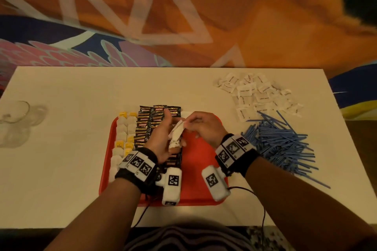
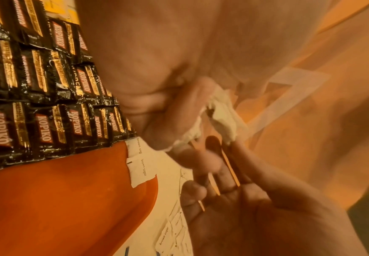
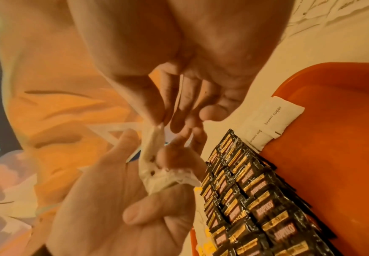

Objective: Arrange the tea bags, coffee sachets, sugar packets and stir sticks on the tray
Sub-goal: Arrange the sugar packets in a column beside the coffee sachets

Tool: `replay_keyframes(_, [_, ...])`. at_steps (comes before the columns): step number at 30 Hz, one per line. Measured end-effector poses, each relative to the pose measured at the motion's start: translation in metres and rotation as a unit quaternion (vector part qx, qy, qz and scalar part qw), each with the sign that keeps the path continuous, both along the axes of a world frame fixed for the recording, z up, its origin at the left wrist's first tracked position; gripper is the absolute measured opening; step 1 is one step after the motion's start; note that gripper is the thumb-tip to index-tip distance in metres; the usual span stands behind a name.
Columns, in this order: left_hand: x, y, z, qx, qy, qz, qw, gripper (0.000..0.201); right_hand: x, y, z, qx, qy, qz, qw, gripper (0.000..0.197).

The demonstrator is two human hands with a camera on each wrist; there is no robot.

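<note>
A red tray (image 1: 201, 169) lies in the middle of the white table. Tea bags (image 1: 124, 128) fill its left columns and black coffee sachets (image 1: 152, 122) the middle ones. My left hand (image 1: 161, 140) grips a small stack of white sugar packets (image 1: 175, 134) above the sachets. My right hand (image 1: 204, 126) pinches the stack's upper end; the stack (image 3: 155, 166) shows edge-on in the right wrist view. Two sugar packets (image 3: 273, 119) lie at the tray's far edge beside the sachets. Loose sugar packets (image 1: 259, 93) and blue stir sticks (image 1: 281, 142) lie on the table to the right.
A clear glass cup (image 1: 14, 114) stands near the table's left edge. The tray's right half shows bare red (image 2: 69, 199). Cables from the wrist cameras trail over the table's front edge. A patterned orange fabric lies beyond the table.
</note>
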State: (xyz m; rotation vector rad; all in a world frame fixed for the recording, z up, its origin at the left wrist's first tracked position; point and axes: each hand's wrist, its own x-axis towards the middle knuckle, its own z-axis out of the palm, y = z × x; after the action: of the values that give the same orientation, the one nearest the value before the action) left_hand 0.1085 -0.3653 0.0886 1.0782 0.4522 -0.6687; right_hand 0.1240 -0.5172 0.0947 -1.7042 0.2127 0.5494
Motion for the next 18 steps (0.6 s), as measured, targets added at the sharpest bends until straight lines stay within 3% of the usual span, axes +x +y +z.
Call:
replay_keyframes(5, [-0.012,0.0,-0.003,0.022,-0.032,-0.001,0.999,0.065,-0.004,-0.004,0.001,0.007,-0.009,-0.107,0.994,0.02])
replay_keyframes(10, [-0.021,0.001,0.0,0.166,-0.113,-0.002,0.98,0.015,-0.011,-0.003,0.007,0.053,0.007,-0.148,0.988,0.021])
replay_keyframes(13, [-0.023,0.0,0.0,0.181,-0.12,0.036,0.976,0.009,-0.015,-0.002,0.009,0.097,0.032,-0.145,0.984,0.021])
replay_keyframes(18, [-0.02,0.0,0.004,0.122,-0.063,0.124,0.983,0.009,-0.025,-0.003,0.009,0.105,0.042,-0.126,0.986,0.021])
